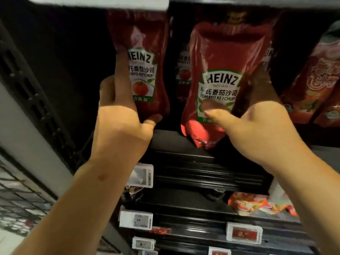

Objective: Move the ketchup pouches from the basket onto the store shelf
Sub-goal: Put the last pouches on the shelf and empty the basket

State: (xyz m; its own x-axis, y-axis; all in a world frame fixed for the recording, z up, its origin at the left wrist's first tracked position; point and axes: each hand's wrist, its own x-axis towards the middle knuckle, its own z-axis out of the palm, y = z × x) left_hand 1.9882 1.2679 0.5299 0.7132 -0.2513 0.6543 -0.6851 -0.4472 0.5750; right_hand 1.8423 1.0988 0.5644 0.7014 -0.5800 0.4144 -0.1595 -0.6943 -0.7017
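Two red Heinz ketchup pouches stand upright on a dark store shelf (171, 138). My left hand (119, 115) grips the left pouch (145, 57) by its left side and bottom edge. My right hand (257, 124) holds the nearer right pouch (226, 70), thumb on its front label, fingers behind its right side; the pouch's bottom hangs over the shelf's front edge. Another ketchup pouch (183, 70) stands in the dark behind, between the two. The basket is out of view.
Other red sauce packs (316, 83) lean at the right of the same shelf. A shelf board (103, 1) runs close overhead. Below are black shelf edges with white price tags (141, 176) and an orange packet (257, 203). A grey upright (27, 129) runs at the left.
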